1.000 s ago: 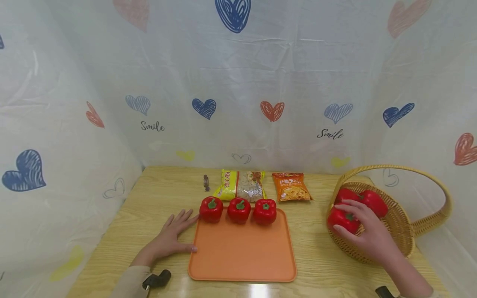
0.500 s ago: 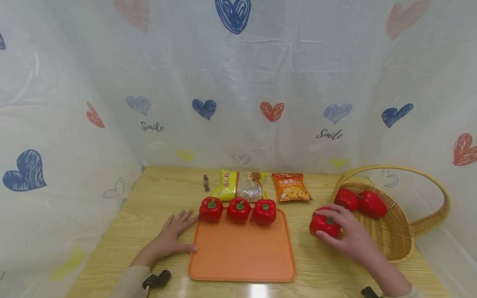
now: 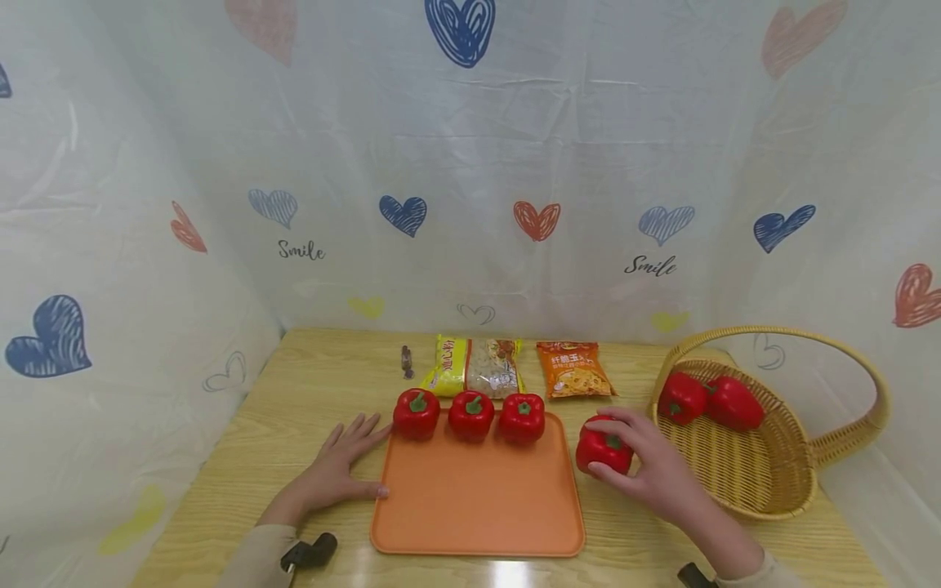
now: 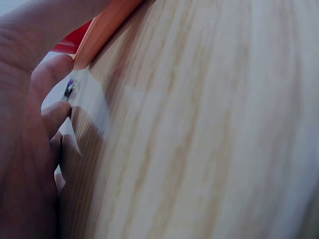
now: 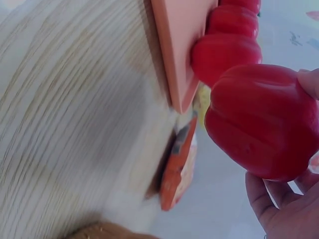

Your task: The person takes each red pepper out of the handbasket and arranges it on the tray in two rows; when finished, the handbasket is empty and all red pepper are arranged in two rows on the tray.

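Note:
My right hand (image 3: 654,467) grips a red bell pepper (image 3: 599,447) just beyond the right edge of the orange tray (image 3: 478,498). The right wrist view has this held pepper (image 5: 264,122) up close, thumb on one side and fingers on the other, raised off the table. Along the tray's far edge sit three more bell peppers (image 3: 471,415) in a row, stems up. My left hand (image 3: 334,467) rests at the tray's left edge with fingers spread, the thumb touching the rim. In the left wrist view its fingers (image 4: 52,74) lie by the tray's corner.
A wicker basket (image 3: 790,457) with a tall handle stands at the right, with red peppers (image 3: 733,403) inside. Behind the tray lie a yellow noodle bag (image 3: 474,366), an orange snack bag (image 3: 576,369) and a small dark wrapped item (image 3: 408,362).
The right hand has lifted the bell pepper out of the basket and carried it left towards the tray. My left hand and the tray have stayed put.

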